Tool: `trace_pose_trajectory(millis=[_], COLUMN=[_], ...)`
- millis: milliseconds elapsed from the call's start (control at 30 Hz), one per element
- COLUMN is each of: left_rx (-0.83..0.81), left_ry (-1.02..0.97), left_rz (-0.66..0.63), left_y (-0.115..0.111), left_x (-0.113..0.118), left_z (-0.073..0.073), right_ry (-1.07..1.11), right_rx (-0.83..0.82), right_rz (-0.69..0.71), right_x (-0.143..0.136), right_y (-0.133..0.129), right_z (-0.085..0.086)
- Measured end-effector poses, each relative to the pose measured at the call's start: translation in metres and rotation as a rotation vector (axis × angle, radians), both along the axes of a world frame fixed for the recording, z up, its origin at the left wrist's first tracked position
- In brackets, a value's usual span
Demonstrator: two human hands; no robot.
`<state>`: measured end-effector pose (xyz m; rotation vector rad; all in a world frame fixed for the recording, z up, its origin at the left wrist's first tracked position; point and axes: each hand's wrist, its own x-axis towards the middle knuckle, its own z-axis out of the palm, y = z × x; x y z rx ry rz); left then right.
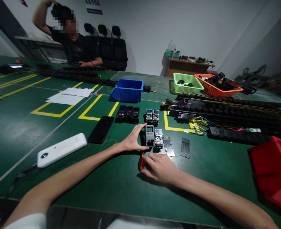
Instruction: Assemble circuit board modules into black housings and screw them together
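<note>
Grey housing [149,142] sits framed by the wide-spread left hand [131,141], grip unclear; at the housing's five o'clock, the right hand [162,167] pinches an orange tool [141,163].

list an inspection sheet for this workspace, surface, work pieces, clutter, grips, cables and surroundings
surface: green tabletop with yellow markings
work pieces: grey housing, circuit module on its right, two more modules beyond, two dark plates farther right
clutter: black phone, white device and papers, all to the left
grips: left hand has thumb and fingers on the grey housing; right hand is at an orange-and-black item, hold unclear
cables: coloured wires at right; dark cord at the white device
surroundings: person across the table, blue bin, red bin
</note>
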<state>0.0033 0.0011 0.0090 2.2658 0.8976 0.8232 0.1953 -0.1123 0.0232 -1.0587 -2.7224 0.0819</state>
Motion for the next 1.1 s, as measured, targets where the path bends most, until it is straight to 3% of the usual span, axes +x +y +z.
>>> trace_pose_trajectory(millis=[233,367,533,733,900,1100], left_rx=[0.039,0.003,-0.089,-0.351,-0.599,-0.986], left_ry=[-0.093,-0.184,-0.296,-0.408,-0.648,-0.953], left_rz=[0.054,0.040,0.023,-0.072,-0.120,-0.184], left_y=[-0.004,-0.004,-0.004,-0.001,-0.002,-0.009], left_x=[0.000,0.000,0.000,0.003,0.008,0.005], left_z=[0.009,0.006,0.002,-0.002,-0.001,0.010], right_ry=[0.360,0.366,0.269,0.329,0.467,0.675], right_rx=[0.133,0.029,-0.146,-0.211,-0.250,-0.254], right_rz=[-0.220,-0.227,-0.198,-0.225,-0.215,-0.208], right_x=[0.041,0.054,0.066,0.069,0.063,0.054], right_y=[0.043,0.064,0.075,0.080,0.076,0.070], right_z=[0.010,0.018,0.004,-0.012,-0.008,-0.005])
